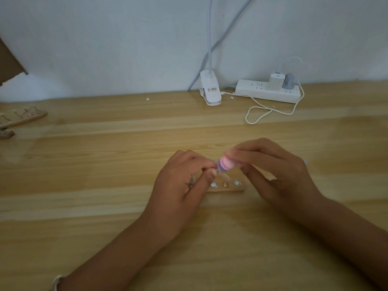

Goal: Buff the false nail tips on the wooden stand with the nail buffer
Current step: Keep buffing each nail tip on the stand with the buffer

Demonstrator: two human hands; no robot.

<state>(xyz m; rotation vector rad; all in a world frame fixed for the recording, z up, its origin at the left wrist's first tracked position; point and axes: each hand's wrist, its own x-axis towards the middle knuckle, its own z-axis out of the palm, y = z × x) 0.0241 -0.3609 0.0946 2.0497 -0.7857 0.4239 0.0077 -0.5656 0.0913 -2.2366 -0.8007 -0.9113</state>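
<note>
A small wooden stand (227, 187) lies on the table in front of me, with round metal studs along its near face. My right hand (273, 171) grips a pink and purple nail buffer (288, 163), whose blurred end sits over the stand's left part. My left hand (180, 181) covers the stand's left end, its fingertips pinching a nail tip holder right under the buffer's end. The nail tip itself is too small and blurred to make out.
Another wooden stand (23, 119) with nail tip holders lies at the far left edge. A white clip lamp (210, 91), a power strip (266, 91) with plugs and a looping white cable (264, 113) sit by the wall behind.
</note>
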